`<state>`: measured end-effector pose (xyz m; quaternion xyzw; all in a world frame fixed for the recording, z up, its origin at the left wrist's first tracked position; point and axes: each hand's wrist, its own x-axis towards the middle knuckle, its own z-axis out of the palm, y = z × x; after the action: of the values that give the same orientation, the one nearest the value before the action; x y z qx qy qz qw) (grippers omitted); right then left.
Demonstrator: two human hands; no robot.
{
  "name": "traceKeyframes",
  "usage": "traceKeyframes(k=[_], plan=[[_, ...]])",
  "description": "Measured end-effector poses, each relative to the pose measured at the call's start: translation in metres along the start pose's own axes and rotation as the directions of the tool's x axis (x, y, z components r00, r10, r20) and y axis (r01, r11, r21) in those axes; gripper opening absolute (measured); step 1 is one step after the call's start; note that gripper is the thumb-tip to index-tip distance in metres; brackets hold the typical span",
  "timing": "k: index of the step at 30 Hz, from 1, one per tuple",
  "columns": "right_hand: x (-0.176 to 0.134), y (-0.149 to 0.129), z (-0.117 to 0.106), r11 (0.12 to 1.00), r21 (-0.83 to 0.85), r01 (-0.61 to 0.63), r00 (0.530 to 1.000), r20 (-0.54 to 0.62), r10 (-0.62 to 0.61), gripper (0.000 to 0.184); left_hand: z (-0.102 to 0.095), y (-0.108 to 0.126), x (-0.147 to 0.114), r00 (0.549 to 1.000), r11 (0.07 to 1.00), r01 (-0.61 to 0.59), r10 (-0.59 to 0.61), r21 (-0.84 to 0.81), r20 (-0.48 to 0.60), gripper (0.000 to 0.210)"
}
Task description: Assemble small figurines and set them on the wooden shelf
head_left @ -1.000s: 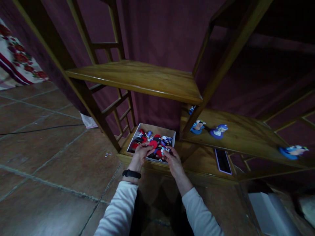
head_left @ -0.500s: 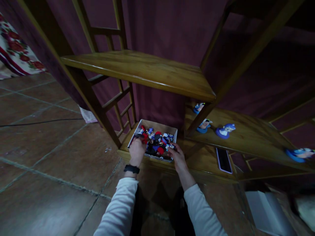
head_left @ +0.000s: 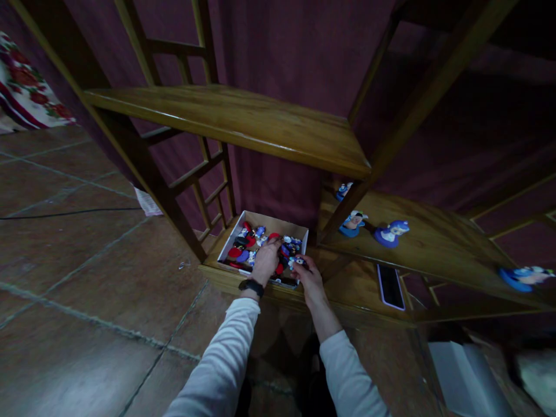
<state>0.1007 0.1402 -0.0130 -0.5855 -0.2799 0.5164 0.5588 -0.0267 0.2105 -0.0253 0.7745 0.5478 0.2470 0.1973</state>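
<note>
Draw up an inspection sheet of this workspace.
Surface: wooden board, box standing on it.
Things: figurines heaped in the box; four others on the raised shelf at right.
Clutter: phone on the board, right of the box.
Grips: left grip at the box, hold unclear; right grip holding a blue-and-white figurine at the box's right side.
Cables: dark cable on the floor, far left.
Surroundings: purple backdrop; floral cloth at upper left.

Left hand (head_left: 266, 262) has moved rightward across the box (head_left: 282, 225).
</note>
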Motion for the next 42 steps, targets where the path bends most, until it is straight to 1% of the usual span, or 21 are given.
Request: traceKeyframes(k=[3,6,12,14,16,17,18,19,20,21,22,23,24,25,26,27,30,34,37,39,42], plan=[[-0.001,0.0,0.0,1.0,0.001,0.002,1.0,0.012,-0.002,0.038,0.007,-0.005,0.006,0.997,0.997,-0.057,0.054,0.049,0.054,0.055],[-0.003,-0.001,0.001,1.0,0.008,-0.002,1.0,0.022,0.002,0.035,0.012,-0.007,0.012,0.994,0.992,-0.098,0.094,0.076,0.062,0.045],[-0.004,-0.002,0.005,0.999,0.009,-0.035,0.997,0.063,0.034,0.036,0.016,-0.01,0.02,0.997,0.993,-0.065,0.062,0.098,0.039,0.028],[-0.004,-0.003,0.005,0.999,0.014,-0.04,0.997,0.063,0.039,0.037,0.015,-0.012,0.022,1.0,0.998,-0.007,0.007,0.056,-0.005,0.024],[-0.005,-0.004,0.005,0.999,0.029,-0.041,0.998,0.047,0.039,0.038,0.013,-0.012,0.023,0.986,0.989,0.135,-0.14,-0.058,-0.091,0.022],[-0.005,-0.004,0.005,0.998,0.042,-0.037,0.998,0.044,0.035,0.038,0.011,-0.012,0.023,0.963,0.963,0.215,-0.237,-0.164,-0.13,0.021],[-0.006,-0.004,0.006,0.998,0.059,-0.031,0.999,0.045,0.029,0.038,0.008,-0.011,0.022,0.929,0.91,0.28,-0.337,-0.305,-0.152,0.02],[-0.006,-0.005,0.006,0.997,0.078,-0.023,0.999,0.049,0.019,0.038,0.005,-0.009,0.02,0.89,0.822,0.32,-0.432,-0.471,-0.149,0.019],[-0.007,-0.005,0.007,0.995,0.098,-0.012,0.999,0.052,0.007,0.039,0.001,-0.006,0.017,0.854,0.697,0.331,-0.508,-0.636,-0.112,0.017],[-0.007,-0.005,0.007,0.993,0.116,0.0,0.998,0.055,-0.006,0.039,-0.004,-0.003,0.013,0.829,0.541,0.322,-0.557,-0.777,-0.044,0.015],[-0.008,-0.006,0.007,0.991,0.13,0.013,0.998,0.055,-0.021,0.039,-0.009,0.001,0.007,0.817,0.374,0.307,-0.575,-0.875,0.041,0.012],[-0.008,-0.007,0.008,0.99,0.141,0.03,0.998,0.052,-0.038,0.039,-0.014,0.005,0.0,0.817,0.225,0.303,-0.561,-0.926,0.131,0.01],[-0.009,-0.008,0.008,0.988,0.147,0.051,0.997,0.048,-0.059,0.04,-0.018,0.009,-0.009,0.819,0.111,0.312,-0.535,-0.944,0.207,0.009],[-0.01,-0.009,0.008,0.986,0.149,0.077,0.996,0.041,-0.084,0.04,-0.022,0.013,-0.018,0.818,0.035,0.323,-0.513,-0.946,0.261,0.009],[-0.012,-0.01,0.008,0.983,0.147,0.106,0.993,0.034,-0.113,0.04,-0.025,0.017,-0.028,0.812,-0.011,0.329,-0.507,-0.944,0.289,0.011],[-0.014,-0.011,0.008,0.981,0.139,0.135,0.99,0.028,-0.14,0.04,-0.027,0.022,-0.038,0.805,-0.032,0.332,-0.511,-0.943,0.301,0.013],[-0.024,-0.011,0.007,0.977,0.094,0.192,0.981,0.02,-0.195,0.041,-0.029,0.034,-0.068,0.791,-0.022,0.326,-0.541,-0.945,0.285,0.016],[-0.038,-0.001,0.004,0.971,0.013,0.24,0.968,0.073,-0.24,0.039,-0.026,0.05,-0.094,0.822,0.031,0.313,-0.509,-0.949,0.254,0.017],[-0.046,0.009,0.001,0.953,-0.081,0.292,0.955,0.074,-0.286,0.036,-0.024,0.057,-0.102,0.85,0.097,0.289,-0.484,-0.952,0.209,0.022],[-0.049,0.012,-0.002,0.942,-0.132,0.309,0.951,0.073,-0.302,0.035,-0.022,0.059,-0.104,0.854,0.135,0.287,-0.484,-0.948,0.19,0.026],[-0.055,0.013,-0.008,0.915,-0.205,0.348,0.938,0.078,-0.339,0.035,-0.019,0.059,-0.106,0.849,0.137,0.306,-0.486,-0.942,0.206,0.03]])
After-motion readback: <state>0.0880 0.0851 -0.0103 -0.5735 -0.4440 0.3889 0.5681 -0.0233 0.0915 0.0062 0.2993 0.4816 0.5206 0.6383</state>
